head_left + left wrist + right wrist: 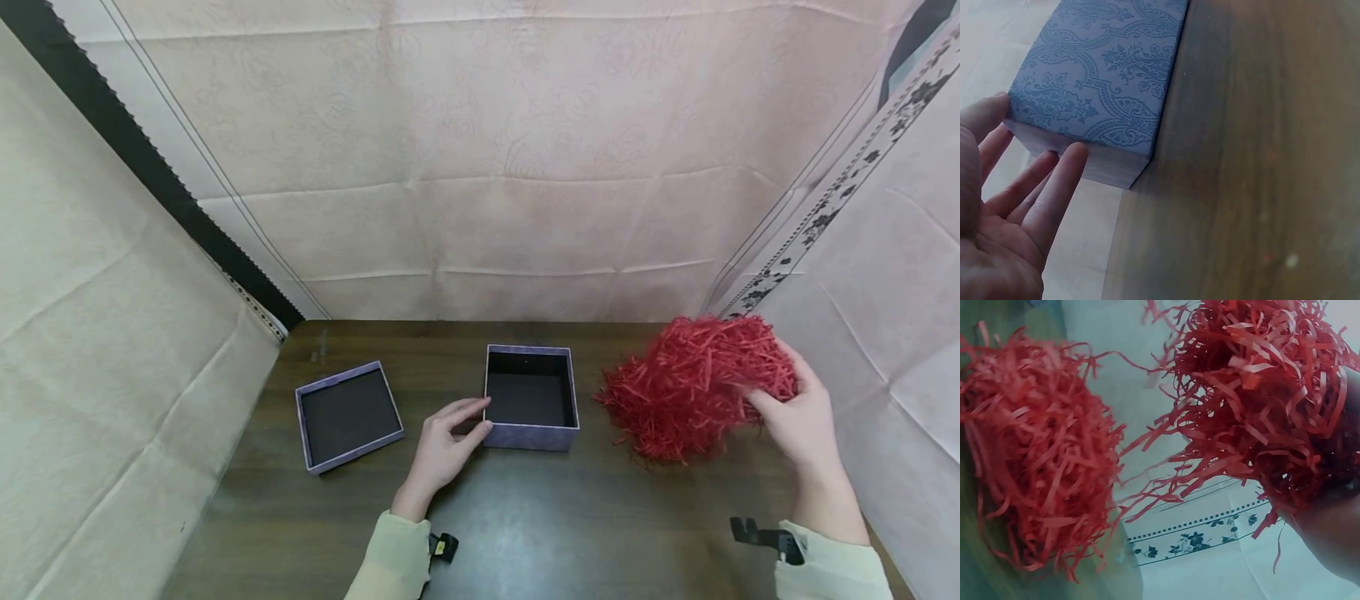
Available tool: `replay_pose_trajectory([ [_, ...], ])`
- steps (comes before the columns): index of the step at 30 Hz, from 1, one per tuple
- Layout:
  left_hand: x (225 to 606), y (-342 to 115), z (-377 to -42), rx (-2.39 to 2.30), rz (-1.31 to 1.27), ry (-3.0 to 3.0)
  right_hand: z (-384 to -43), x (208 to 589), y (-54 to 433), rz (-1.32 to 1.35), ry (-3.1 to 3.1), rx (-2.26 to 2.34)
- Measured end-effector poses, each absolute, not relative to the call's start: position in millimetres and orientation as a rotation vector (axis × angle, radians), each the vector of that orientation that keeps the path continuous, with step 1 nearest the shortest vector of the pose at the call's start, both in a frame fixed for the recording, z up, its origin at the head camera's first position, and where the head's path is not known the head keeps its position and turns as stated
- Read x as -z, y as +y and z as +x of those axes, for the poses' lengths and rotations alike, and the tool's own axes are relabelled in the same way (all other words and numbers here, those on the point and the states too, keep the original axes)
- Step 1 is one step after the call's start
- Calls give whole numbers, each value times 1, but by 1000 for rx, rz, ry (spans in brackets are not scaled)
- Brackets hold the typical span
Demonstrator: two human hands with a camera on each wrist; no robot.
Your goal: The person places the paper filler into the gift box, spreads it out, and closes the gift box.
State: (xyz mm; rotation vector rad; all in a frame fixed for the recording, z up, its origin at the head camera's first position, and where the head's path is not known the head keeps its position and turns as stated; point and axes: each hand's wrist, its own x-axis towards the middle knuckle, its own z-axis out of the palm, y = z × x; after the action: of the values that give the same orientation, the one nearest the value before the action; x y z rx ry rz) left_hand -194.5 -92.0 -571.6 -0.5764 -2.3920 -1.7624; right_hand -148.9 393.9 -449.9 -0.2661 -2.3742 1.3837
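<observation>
A box with purple patterned sides and a black inside stands upright on the table, its top uncovered. My left hand touches its near left corner with thumb and fingertips, the fingers fairly straight; the left wrist view shows the fingers along the box's patterned side. At the right, my right hand grips a clump of red shredded paper. This clump is raised off the rest of the red paper pile, with some strands trailing between them. Paper hides most of the right fingers.
A shallow purple lid lies left of the box, its black inside facing up. Pale cloth hangs behind the wooden table and along both sides. Loose red strands lie around the pile.
</observation>
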Motion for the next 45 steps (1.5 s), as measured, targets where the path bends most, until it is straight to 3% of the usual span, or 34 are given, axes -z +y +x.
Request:
replay_pose_trajectory([
  [10,572,-92,-194,1771,-558,-2409,-149,427,387,-149,-1980,-1840],
  [27,575,-91,-193,1748,-551,-2399,-156,393,370,-39,-1803,-1904],
  [45,576,-92,-193,1720,-552,-2396,-164,340,343,261,-1540,-2056],
])
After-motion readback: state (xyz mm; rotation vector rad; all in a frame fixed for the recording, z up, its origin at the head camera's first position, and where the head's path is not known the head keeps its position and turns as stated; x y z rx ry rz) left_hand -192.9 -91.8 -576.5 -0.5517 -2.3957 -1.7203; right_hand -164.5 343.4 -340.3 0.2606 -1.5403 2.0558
